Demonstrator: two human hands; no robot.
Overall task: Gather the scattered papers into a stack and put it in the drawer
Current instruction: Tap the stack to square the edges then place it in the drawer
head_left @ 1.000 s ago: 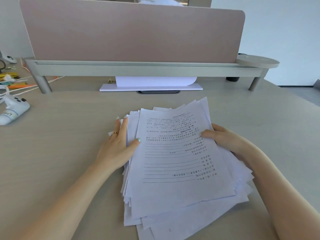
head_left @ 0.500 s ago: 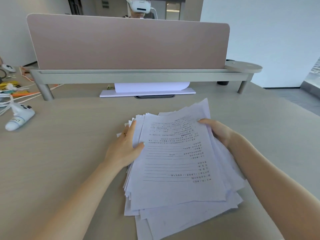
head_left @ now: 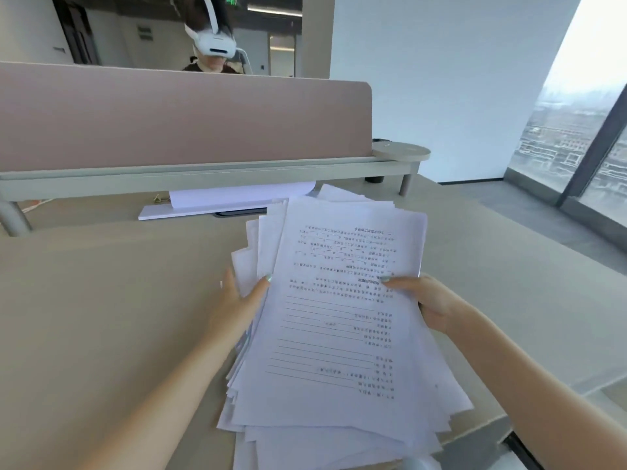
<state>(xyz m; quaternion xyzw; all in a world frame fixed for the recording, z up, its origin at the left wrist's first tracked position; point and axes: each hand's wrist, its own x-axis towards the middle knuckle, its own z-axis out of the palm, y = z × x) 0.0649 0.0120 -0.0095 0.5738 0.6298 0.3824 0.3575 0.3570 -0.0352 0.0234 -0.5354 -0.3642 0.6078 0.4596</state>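
Hands, L (head_left: 237, 305) & R (head_left: 429, 303), clamped on uneven paper stack (head_left: 339, 320); top-sheet print blurred, unreadable.

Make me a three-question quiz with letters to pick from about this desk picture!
1. Where is the pile of papers?
A. between the two hands
B. on the floor
C. behind the pink screen

2. What colour is the screen at the back of the desk?
A. green
B. dusty pink
C. black

3. How does the pile look?
A. squared up neatly
B. rolled into a tube
C. messy, edges fanned out

Answers: 1 A, the left hand and right hand grip its sides. 2 B, it shows pink. 3 C, corners poke out unevenly.
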